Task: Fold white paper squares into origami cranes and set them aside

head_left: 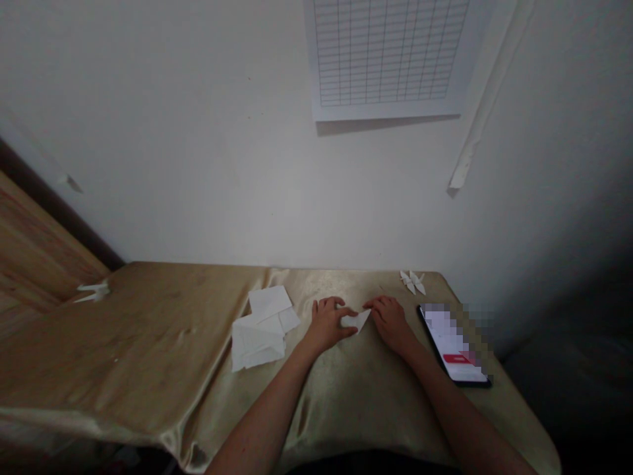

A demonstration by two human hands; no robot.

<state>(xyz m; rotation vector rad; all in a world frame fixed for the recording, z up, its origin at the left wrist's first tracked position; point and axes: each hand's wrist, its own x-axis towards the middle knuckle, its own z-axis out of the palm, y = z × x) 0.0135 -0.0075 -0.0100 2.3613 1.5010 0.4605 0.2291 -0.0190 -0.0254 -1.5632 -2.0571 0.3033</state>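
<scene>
A small piece of folded white paper [363,319] lies low over the cloth between my hands, with a pointed corner toward the right. My left hand [327,324] holds its left part, thumb on the near side and forefinger on the far side. My right hand [390,321] has its fingertips closed at the right-hand point of the paper. The right thumb is mostly hidden, and the left palm covers part of the sheet. To the left of my left hand lie several loose white paper sheets [260,340], overlapping one another.
Folded paper cranes [412,282] sit at the back right. A phone [457,369] with a lit, partly blurred screen lies right of my right forearm. White scraps [92,292] rest at the far left. Gold cloth [148,343] covers the table, which meets the wall [198,165] bearing a printed grid sheet [390,59].
</scene>
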